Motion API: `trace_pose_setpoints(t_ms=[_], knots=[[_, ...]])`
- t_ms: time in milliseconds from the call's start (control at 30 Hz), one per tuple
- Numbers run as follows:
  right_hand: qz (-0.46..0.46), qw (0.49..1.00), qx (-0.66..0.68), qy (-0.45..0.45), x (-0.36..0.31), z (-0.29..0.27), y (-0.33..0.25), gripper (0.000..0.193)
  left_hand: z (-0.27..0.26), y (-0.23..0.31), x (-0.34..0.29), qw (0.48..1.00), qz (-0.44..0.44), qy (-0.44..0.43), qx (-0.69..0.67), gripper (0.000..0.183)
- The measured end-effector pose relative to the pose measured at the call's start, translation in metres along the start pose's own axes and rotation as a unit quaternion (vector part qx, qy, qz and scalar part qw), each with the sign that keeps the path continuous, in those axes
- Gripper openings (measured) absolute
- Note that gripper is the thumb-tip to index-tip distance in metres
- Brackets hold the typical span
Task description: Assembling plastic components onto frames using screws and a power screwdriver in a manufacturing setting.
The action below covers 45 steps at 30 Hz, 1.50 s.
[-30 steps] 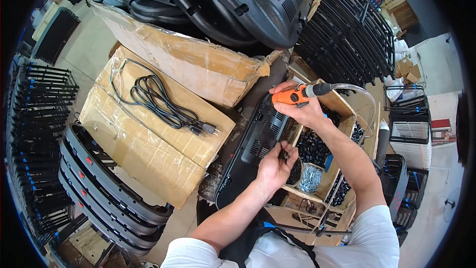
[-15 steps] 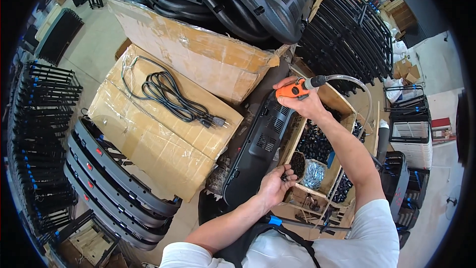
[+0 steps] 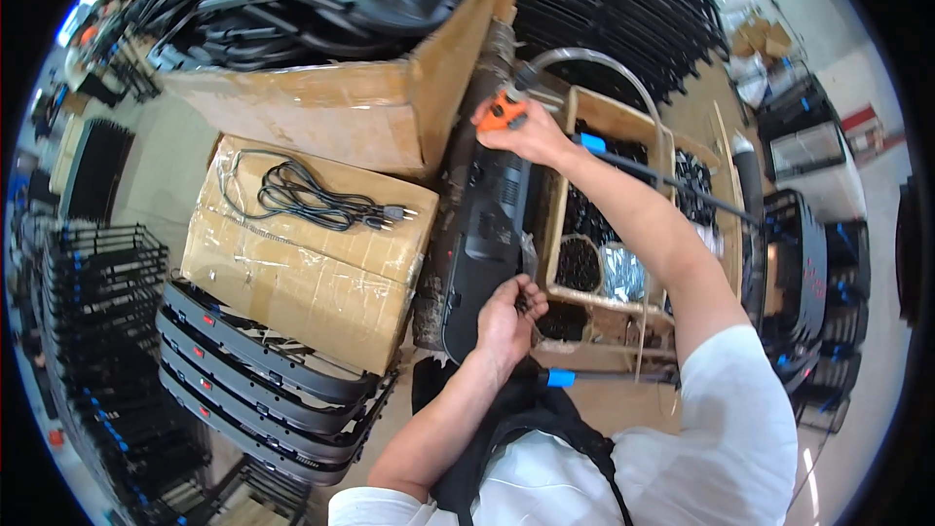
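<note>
Head view shows, as largest, two cardboard boxes: one open box (image 3: 312, 117) filled with black plastic covers (image 3: 336, 5), and one flat-topped box (image 3: 312, 278) just beside it. Next comes one wooden parts bin (image 3: 556, 234) with several compartments. Four curved grey panels (image 3: 243, 377) are stacked at lower left. One black vented cover (image 3: 489, 229) lies lengthwise between the boxes and the bin. One coiled power cord (image 3: 307, 200) rests upon the flat-topped box. Right hand (image 3: 528, 134) is wrapped around one orange air tool (image 3: 504, 115) at the cover's far end. Left hand (image 3: 504, 321) is half curled beside the near end; I cannot tell what its fingers keep. Smallest are silver screws (image 3: 623, 271), too many for counting.
</note>
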State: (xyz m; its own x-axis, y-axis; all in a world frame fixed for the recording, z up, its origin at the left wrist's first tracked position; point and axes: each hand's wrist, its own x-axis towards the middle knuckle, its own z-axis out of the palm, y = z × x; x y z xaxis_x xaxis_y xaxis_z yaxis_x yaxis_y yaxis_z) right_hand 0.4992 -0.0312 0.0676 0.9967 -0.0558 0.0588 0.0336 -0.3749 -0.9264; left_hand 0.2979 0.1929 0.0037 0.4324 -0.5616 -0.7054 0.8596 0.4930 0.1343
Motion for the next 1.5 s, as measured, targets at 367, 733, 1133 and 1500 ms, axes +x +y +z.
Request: trace_pose_setpoints(t_ms=[367, 733, 1133, 1500], knots=[[-0.007, 0.968, 0.099, 0.23, -0.196, -0.05, -0.109, 0.049, -0.007, -0.044, 0.017, 0.965, -0.092, 0.0, 0.246, 0.024], [0.182, 0.748, 0.128, 0.625, -0.633, -0.015, -0.162, 0.06, 0.003, -0.108, 0.008, 0.368, -0.024, -0.271, 0.889, 0.069], [0.333, 0.478, 0.526, 0.62, -0.634, 0.067, 0.258, 0.03, 0.015, -0.141, -0.029, 0.232, 0.029, -0.14, 0.962, 0.073], [0.382, 0.873, 0.208, -0.222, -0.527, -0.09, 0.007, 0.019, -0.012, -0.137, -0.052, 0.269, 0.282, -0.057, 0.919, 0.043]])
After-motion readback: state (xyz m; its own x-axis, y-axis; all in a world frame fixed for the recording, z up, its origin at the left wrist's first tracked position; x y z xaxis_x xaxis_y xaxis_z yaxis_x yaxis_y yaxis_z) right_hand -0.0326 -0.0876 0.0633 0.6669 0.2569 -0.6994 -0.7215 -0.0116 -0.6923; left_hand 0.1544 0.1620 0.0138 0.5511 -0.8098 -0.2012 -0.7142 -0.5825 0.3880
